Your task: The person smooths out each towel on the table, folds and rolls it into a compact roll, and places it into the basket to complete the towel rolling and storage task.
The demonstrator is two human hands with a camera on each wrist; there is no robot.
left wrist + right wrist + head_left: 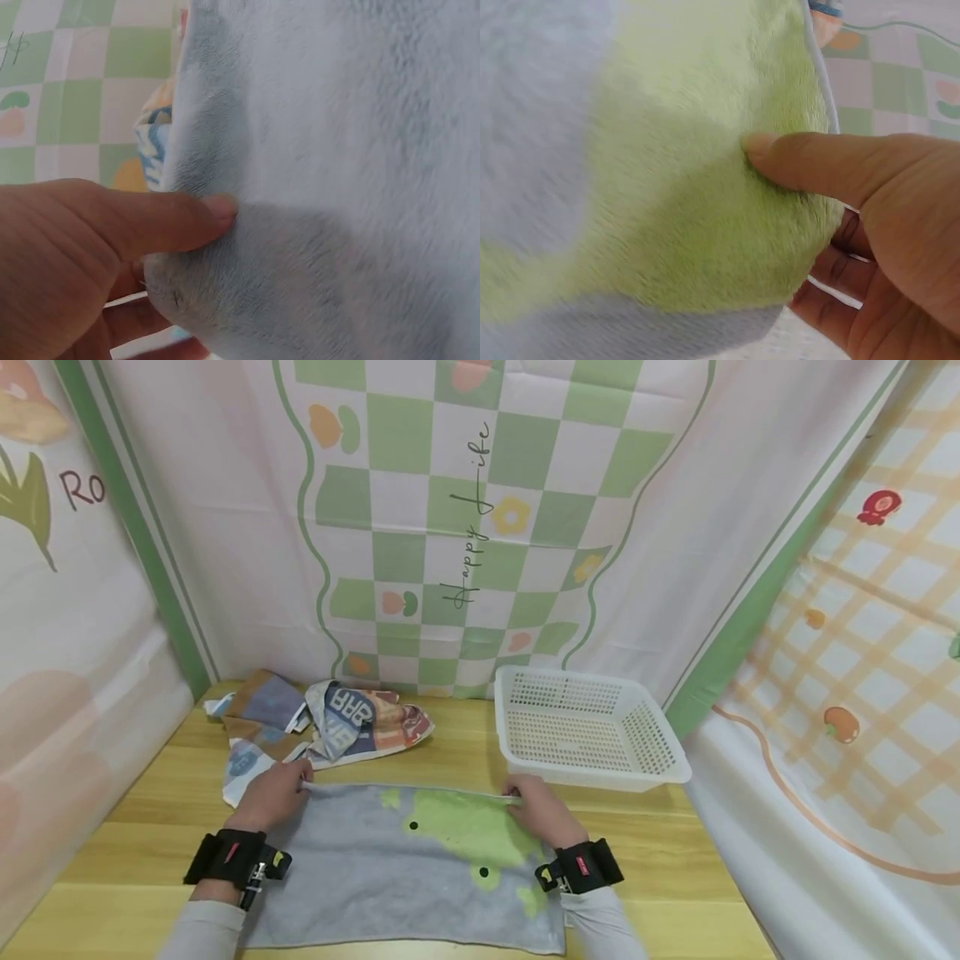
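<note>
A grey towel (352, 860) with a green cartoon animal and black eye dots spreads across the front of the table. My left hand (273, 795) pinches its far left corner, the thumb (180, 219) on top of the plush side and the other fingers behind. At the far right corner my right hand (546, 810) pinches the towel the same way, its thumb (802, 159) pressing on the green patch. The far edge runs fairly straight between both hands. Toward me, the near edge lies along the table's front.
Behind my left hand lie a crumpled brown, purple and white cloth (258, 714) and another printed cloth (367, 722) with lettering. A white perforated basket (517, 760) stands at the back right. Printed curtains (405, 502) close off the wooden table (120, 868) at the back and sides.
</note>
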